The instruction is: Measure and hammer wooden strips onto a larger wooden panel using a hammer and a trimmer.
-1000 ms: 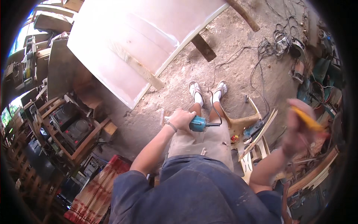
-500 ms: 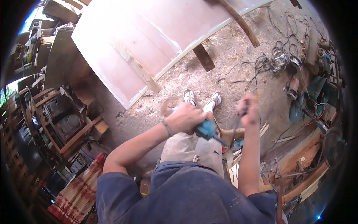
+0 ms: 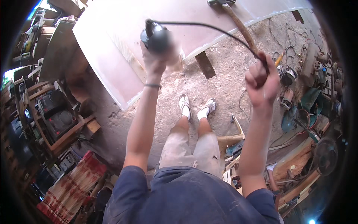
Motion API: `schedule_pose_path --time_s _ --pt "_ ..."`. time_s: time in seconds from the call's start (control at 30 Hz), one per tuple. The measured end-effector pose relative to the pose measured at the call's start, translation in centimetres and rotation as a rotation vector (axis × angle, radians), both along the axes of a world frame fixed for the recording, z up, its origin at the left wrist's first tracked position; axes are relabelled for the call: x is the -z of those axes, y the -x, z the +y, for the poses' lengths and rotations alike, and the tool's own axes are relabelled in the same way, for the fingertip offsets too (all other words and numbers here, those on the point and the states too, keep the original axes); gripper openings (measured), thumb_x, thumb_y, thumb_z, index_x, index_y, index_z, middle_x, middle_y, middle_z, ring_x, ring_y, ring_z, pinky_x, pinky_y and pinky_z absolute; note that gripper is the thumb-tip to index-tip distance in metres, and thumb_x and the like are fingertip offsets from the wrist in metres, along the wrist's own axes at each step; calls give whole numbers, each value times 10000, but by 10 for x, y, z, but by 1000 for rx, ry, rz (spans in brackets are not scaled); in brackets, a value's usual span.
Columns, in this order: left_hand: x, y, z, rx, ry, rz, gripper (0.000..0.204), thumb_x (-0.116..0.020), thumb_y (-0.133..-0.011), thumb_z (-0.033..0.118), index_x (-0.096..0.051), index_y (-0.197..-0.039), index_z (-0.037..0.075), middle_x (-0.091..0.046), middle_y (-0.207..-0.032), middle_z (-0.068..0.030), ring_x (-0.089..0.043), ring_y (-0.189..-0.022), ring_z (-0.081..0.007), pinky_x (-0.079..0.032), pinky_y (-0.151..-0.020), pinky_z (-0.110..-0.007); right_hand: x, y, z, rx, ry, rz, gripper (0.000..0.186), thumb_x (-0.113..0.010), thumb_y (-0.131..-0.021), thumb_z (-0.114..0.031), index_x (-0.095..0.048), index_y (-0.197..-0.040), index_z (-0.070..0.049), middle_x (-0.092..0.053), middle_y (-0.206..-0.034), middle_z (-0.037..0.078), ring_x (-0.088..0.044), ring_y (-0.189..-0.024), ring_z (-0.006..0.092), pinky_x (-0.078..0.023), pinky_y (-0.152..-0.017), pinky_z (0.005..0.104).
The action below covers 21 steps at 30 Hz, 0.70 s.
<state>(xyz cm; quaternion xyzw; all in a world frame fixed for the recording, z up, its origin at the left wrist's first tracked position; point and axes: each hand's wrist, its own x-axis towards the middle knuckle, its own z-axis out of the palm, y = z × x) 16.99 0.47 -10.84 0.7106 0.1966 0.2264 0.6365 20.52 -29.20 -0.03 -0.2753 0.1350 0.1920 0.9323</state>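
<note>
Wood shavings are scattered on the floor beside a pale panel. Seen over it, a power tool is grasped by the left hand; its black cord is clenched in the right hand.

panel: smooth, pale face. hammer, on panel: wooden handle, metal head. power tool, over panel: glossy, dark, plastic-like housing; cord smooth, rubber-like. floor, beneath panel: rough, matt.
</note>
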Motion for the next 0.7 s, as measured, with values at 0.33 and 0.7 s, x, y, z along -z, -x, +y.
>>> schedule_pose_path --time_s 0.33,0.7 --pt "10 -47 -4 -180 -24 -50 823 -901 -645 144 -359 -1247 2 -591 -1103 -101 -611 -1022 -185 -527 -906 -350 54 -60 16 68 265 136 235 -477 -1018 -248 -553 -1061 -30 -208 -537 -60 -214 -466 74 -204 -441 227" --pt "14 -34 -38 -259 -133 102 992 -905 -649 253 -208 -1296 -28 -532 -1152 -154 -587 -1079 -217 -530 -902 -337 151 -17 130 -341 1253 -860 747 -804 -693 -540 -606 -1260 -96 -714 -878 132 -706 -851 273 -563 -749 398"
